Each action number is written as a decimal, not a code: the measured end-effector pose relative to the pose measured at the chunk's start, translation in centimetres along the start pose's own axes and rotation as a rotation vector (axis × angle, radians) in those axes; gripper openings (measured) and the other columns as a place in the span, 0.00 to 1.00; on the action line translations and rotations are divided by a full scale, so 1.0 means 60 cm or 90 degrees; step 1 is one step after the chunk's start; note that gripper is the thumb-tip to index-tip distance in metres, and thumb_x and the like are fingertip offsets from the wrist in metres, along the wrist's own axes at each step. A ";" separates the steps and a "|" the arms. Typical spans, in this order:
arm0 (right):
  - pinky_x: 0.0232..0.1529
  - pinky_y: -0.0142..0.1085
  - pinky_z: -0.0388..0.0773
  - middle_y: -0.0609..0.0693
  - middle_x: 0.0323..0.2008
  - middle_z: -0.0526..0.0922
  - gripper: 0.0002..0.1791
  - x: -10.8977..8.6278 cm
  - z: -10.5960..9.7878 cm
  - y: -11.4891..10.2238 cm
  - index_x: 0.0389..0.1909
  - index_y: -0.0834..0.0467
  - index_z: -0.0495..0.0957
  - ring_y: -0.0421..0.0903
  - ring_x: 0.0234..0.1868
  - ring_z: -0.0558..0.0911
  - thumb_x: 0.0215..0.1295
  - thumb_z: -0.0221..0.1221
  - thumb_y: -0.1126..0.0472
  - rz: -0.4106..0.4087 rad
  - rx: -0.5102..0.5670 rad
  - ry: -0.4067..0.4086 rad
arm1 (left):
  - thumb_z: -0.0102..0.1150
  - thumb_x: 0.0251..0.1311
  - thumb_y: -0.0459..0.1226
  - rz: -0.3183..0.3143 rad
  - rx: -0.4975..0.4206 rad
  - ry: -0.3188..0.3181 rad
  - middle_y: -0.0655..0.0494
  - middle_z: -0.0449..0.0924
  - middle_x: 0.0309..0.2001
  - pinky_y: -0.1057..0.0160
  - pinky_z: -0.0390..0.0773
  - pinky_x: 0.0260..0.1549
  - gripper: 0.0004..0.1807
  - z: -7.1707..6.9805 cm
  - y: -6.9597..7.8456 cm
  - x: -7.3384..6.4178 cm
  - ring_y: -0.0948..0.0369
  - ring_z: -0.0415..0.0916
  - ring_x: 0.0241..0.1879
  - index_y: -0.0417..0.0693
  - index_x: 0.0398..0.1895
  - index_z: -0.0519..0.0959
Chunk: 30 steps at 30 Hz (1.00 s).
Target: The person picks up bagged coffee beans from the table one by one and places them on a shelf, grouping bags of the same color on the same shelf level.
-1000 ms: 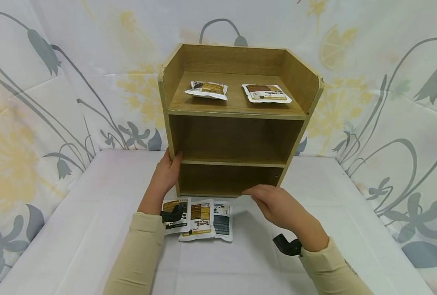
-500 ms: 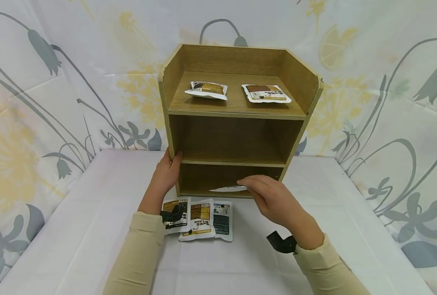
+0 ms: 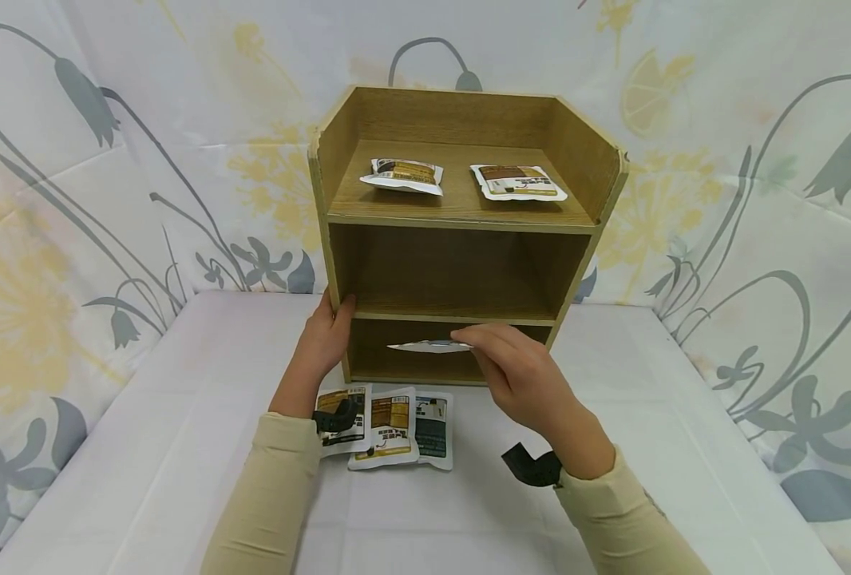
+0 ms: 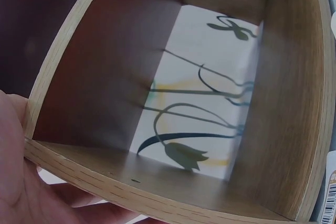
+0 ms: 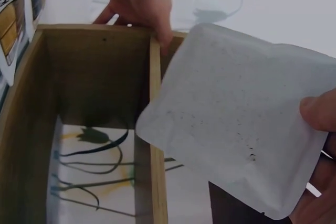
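Observation:
A small wooden shelf unit (image 3: 461, 224) with three levels stands on the white-covered table. My left hand (image 3: 325, 339) grips its left side panel, thumb at the front edge and the other fingers round the outside. With thumb and fingers, my right hand (image 3: 529, 379) pinches one end of a flat food pouch (image 3: 431, 346), raised in front of the bottom compartment and seen nearly edge-on. In the right wrist view the pouch (image 5: 231, 114) shows a plain pale side with small dark marks, overlapping the middle board's edge.
Two similar printed pouches lie on the top level, one at left (image 3: 405, 174) and one at right (image 3: 519, 182). Below my left wrist, several overlap on the table: a brown-and-white pouch (image 3: 389, 431) beside a dark-labelled one (image 3: 434, 435). Patterned cloth (image 3: 684, 200) hangs behind.
My right hand has moved up and leftward with the pouch, from the unit's base to the front of the bottom compartment; more of the pouch shows now. My left hand stays put.

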State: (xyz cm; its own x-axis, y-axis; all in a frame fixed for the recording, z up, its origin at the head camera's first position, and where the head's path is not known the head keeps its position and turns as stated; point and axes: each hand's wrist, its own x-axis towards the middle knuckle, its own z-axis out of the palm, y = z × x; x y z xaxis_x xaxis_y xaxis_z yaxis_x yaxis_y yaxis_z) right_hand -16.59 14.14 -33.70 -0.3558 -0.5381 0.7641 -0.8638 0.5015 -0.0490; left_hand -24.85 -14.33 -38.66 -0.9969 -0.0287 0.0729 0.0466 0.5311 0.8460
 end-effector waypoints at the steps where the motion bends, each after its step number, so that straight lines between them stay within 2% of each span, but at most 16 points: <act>1: 0.43 0.40 0.82 0.52 0.44 0.85 0.21 0.002 0.001 -0.001 0.51 0.58 0.80 0.48 0.45 0.84 0.57 0.61 0.76 -0.003 -0.002 0.008 | 0.27 0.71 0.62 -0.001 -0.001 -0.002 0.39 0.58 0.72 0.36 0.66 0.61 0.39 0.000 0.000 0.000 0.39 0.65 0.66 0.55 0.78 0.42; 6: 0.43 0.40 0.83 0.53 0.44 0.86 0.21 0.009 0.004 -0.005 0.51 0.59 0.80 0.48 0.44 0.85 0.56 0.60 0.77 -0.002 0.002 0.035 | 0.28 0.71 0.62 -0.002 -0.009 -0.011 0.39 0.57 0.73 0.37 0.66 0.62 0.39 0.000 0.002 -0.001 0.39 0.63 0.67 0.55 0.79 0.41; 17: 0.43 0.41 0.82 0.55 0.44 0.84 0.15 0.023 0.011 -0.008 0.50 0.61 0.80 0.50 0.44 0.84 0.65 0.54 0.74 0.014 -0.012 0.090 | 0.27 0.73 0.58 -0.004 0.002 -0.006 0.39 0.58 0.72 0.37 0.66 0.62 0.36 0.001 -0.002 0.001 0.40 0.64 0.66 0.57 0.79 0.41; 23: 0.42 0.41 0.83 0.56 0.43 0.84 0.16 0.028 0.020 -0.007 0.48 0.63 0.81 0.50 0.44 0.83 0.62 0.55 0.76 0.020 -0.014 0.129 | 0.27 0.73 0.57 -0.010 -0.001 -0.006 0.38 0.59 0.72 0.37 0.67 0.61 0.35 0.000 0.000 -0.001 0.39 0.65 0.66 0.57 0.79 0.40; 30: 0.44 0.41 0.82 0.56 0.44 0.84 0.16 0.031 0.034 -0.011 0.49 0.62 0.81 0.50 0.46 0.83 0.63 0.55 0.76 0.049 -0.007 0.147 | 0.27 0.73 0.56 0.000 -0.010 -0.003 0.37 0.60 0.71 0.37 0.66 0.61 0.35 -0.001 0.000 -0.002 0.39 0.66 0.65 0.55 0.79 0.41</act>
State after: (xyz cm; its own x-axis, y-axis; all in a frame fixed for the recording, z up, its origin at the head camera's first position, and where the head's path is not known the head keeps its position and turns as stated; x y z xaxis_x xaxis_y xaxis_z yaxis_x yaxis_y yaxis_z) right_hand -17.42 11.44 -33.55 -0.3281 -0.3291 0.8855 -0.8331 0.5428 -0.1069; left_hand -24.71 -14.37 -38.67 -0.9972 -0.0253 0.0700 0.0468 0.5181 0.8541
